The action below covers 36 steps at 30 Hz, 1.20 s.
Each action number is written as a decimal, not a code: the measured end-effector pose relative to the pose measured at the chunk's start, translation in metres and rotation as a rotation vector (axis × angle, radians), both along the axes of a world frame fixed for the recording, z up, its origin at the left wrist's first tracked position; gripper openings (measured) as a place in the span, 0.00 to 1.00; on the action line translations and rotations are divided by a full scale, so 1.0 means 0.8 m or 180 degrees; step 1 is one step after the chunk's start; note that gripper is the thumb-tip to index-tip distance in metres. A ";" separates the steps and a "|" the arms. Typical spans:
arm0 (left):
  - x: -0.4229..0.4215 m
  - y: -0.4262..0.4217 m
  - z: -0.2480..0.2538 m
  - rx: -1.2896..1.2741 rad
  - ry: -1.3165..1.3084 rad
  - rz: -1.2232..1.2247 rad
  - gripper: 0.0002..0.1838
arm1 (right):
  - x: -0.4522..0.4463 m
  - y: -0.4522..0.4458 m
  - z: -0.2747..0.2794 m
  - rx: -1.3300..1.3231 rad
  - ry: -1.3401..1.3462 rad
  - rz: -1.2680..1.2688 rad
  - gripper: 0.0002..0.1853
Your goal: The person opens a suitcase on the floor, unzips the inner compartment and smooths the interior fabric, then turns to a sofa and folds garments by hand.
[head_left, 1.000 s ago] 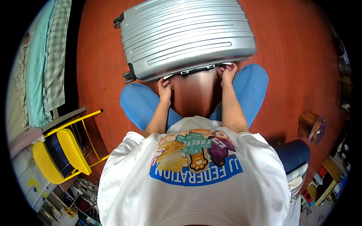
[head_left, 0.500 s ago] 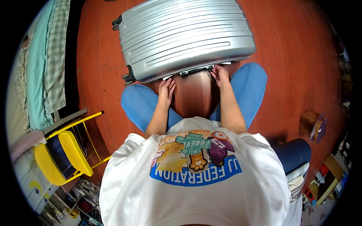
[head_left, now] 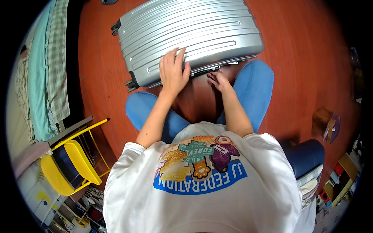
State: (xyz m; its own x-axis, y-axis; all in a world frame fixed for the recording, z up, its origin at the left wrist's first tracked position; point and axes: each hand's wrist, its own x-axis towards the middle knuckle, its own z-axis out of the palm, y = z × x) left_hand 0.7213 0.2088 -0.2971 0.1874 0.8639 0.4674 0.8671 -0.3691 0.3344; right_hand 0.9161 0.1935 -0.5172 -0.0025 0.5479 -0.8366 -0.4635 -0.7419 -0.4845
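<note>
A silver ribbed suitcase (head_left: 190,35) lies flat on the floor in front of my crossed legs, its wheels to the left. My left hand (head_left: 173,73) rests on the near left part of its lid, fingers spread and holding nothing. At the black side handle (head_left: 202,72) on the near edge is my right hand (head_left: 220,80), its fingers apart and their tips close to the handle's right end. Whether those fingertips touch the handle is hard to tell. A pale latch (head_left: 233,63) shows on the edge right of the handle.
A yellow folding chair (head_left: 81,163) stands at the left, below a bed with green bedding (head_left: 37,89). On the right are a dark blue stool (head_left: 307,157), a brown box (head_left: 321,120) and a wooden shelf (head_left: 344,180). Red-brown floor (head_left: 295,77) surrounds the suitcase.
My left hand has gone from the near edge up onto the lid. My right hand has shifted left from the right latch to the handle. The view has tilted slightly.
</note>
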 end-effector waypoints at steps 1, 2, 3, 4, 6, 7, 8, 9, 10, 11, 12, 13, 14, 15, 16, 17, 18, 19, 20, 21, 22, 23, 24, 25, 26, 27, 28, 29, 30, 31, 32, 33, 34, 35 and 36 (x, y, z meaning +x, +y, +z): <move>-0.001 0.022 0.000 -0.0139 0.0069 -0.0105 0.31 | 0.001 0.003 -0.005 -0.0008 0.0163 -0.0018 0.13; -0.001 0.042 -0.010 -0.0202 0.0303 -0.0183 0.33 | 0.001 0.006 -0.011 -0.0017 0.0326 -0.0035 0.13; -0.001 0.054 -0.019 -0.0267 0.0537 -0.0264 0.34 | 0.000 0.008 -0.014 -0.0025 0.0330 -0.0051 0.13; 0.000 0.055 -0.029 -0.0281 0.0540 -0.0287 0.34 | -0.002 0.009 -0.019 -0.0088 0.0391 -0.0194 0.13; 0.006 0.059 -0.044 -0.0575 0.0880 -0.0183 0.35 | -0.003 0.012 -0.033 -0.0173 0.0452 -0.0367 0.13; 0.006 0.060 -0.047 -0.0608 0.0890 -0.0210 0.35 | -0.006 0.010 -0.043 -0.0195 0.0573 -0.0484 0.13; 0.006 0.060 -0.050 -0.0621 0.0951 -0.0182 0.35 | -0.006 0.010 -0.053 -0.0200 0.0691 -0.0591 0.12; 0.006 0.060 -0.051 -0.0642 0.1014 -0.0150 0.35 | -0.010 0.010 -0.050 -0.0225 0.0697 -0.0602 0.12; 0.005 0.060 -0.052 -0.0676 0.1026 -0.0160 0.35 | -0.018 0.006 -0.039 -0.0373 0.0721 -0.0885 0.12; 0.006 0.061 -0.052 -0.0662 0.1054 -0.0152 0.35 | -0.023 0.008 -0.025 -0.0495 0.0739 -0.1156 0.12; 0.005 0.062 -0.052 -0.0647 0.1088 -0.0150 0.35 | -0.025 0.009 -0.020 -0.0506 0.0750 -0.1161 0.12; 0.005 0.062 -0.052 -0.0659 0.1109 -0.0163 0.35 | -0.027 0.008 -0.014 -0.0495 0.0584 -0.1174 0.11; 0.005 0.063 -0.051 -0.0662 0.1100 -0.0148 0.35 | -0.027 0.008 -0.007 -0.0465 0.0418 -0.1196 0.11; 0.005 0.063 -0.052 -0.0666 0.1094 -0.0153 0.35 | -0.025 0.004 -0.015 -0.0466 0.0435 -0.1240 0.11; 0.005 0.063 -0.052 -0.0669 0.1052 -0.0155 0.35 | -0.022 0.001 -0.022 -0.0235 0.0610 -0.1366 0.11; 0.006 0.065 -0.052 -0.0650 0.1069 -0.0206 0.35 | -0.020 0.002 -0.030 0.0007 0.0783 -0.1496 0.11; 0.006 0.064 -0.052 -0.0646 0.1059 -0.0193 0.35 | -0.022 0.004 -0.029 -0.0162 0.1251 -0.1797 0.09; 0.006 0.063 -0.052 -0.0644 0.1053 -0.0189 0.35 | -0.021 -0.002 -0.027 -0.0161 0.1273 -0.1873 0.09; 0.002 0.064 -0.055 -0.0640 0.1089 -0.0283 0.38 | -0.021 -0.004 -0.024 -0.0251 0.1408 -0.1852 0.09; 0.004 0.062 -0.054 -0.0613 0.1122 -0.0374 0.38 | -0.022 -0.001 -0.016 -0.0325 0.1548 -0.1840 0.09; 0.007 0.057 -0.050 -0.0570 0.1040 -0.0475 0.40 | -0.022 0.003 -0.020 -0.0407 0.1630 -0.1652 0.10; 0.009 0.051 -0.046 -0.0538 0.0956 -0.0587 0.43 | -0.023 0.004 -0.023 -0.0370 0.1653 -0.1764 0.10; 0.007 0.048 -0.048 -0.0468 0.1114 -0.0748 0.50 | -0.025 0.006 -0.010 -0.0157 0.1597 -0.1488 0.11; 0.008 0.050 -0.044 -0.0447 0.1138 -0.0848 0.50 | -0.026 0.006 0.000 0.0049 0.1532 -0.1205 0.13; 0.010 0.050 -0.041 -0.0475 0.1275 -0.0840 0.51 | -0.022 0.004 0.010 0.0175 0.1542 -0.1068 0.14; 0.010 0.051 -0.040 -0.0497 0.1409 -0.0812 0.53 | -0.020 0.001 0.016 0.0192 0.1554 -0.1141 0.14; 0.008 0.053 -0.043 -0.0363 0.1374 -0.0897 0.54 | -0.020 -0.002 0.022 0.0255 0.1593 -0.1189 0.14; 0.007 0.055 -0.044 -0.0354 0.1391 -0.0954 0.54 | -0.019 -0.005 0.027 0.0312 0.1628 -0.1230 0.15; 0.005 0.055 -0.045 -0.0338 0.1423 -0.0989 0.54 | -0.019 -0.010 0.024 0.0382 0.1744 -0.1259 0.15; 0.004 0.056 -0.048 -0.0318 0.1459 -0.1022 0.54 | -0.020 -0.012 0.020 0.0396 0.1760 -0.1316 0.15; 0.004 0.059 -0.051 -0.0286 0.1496 -0.1030 0.54 | -0.021 -0.014 0.016 0.0504 0.1871 -0.1344 0.14; 0.003 0.061 -0.053 -0.0249 0.1526 -0.1046 0.54 | -0.024 -0.017 0.015 0.0613 0.1977 -0.1378 0.14; 0.003 0.064 -0.054 -0.0218 0.1544 -0.1065 0.54 | -0.027 -0.020 0.014 0.0648 0.2046 -0.1474 0.13; 0.004 0.065 -0.055 -0.0188 0.1560 -0.1087 0.54 | -0.030 -0.022 0.012 0.0660 0.2057 -0.1537 0.13; 0.001 0.068 -0.058 -0.0150 0.1574 -0.1118 0.54 | -0.033 -0.022 0.003 0.0553 0.2078 -0.1533 0.14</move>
State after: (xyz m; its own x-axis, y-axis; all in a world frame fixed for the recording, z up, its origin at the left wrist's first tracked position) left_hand 0.7224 0.2631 -0.3436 0.6502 0.7287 0.2148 0.7529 -0.6559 -0.0541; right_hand 0.8893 0.1763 -0.5145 -0.1904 0.7344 -0.6515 -0.9391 -0.3296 -0.0971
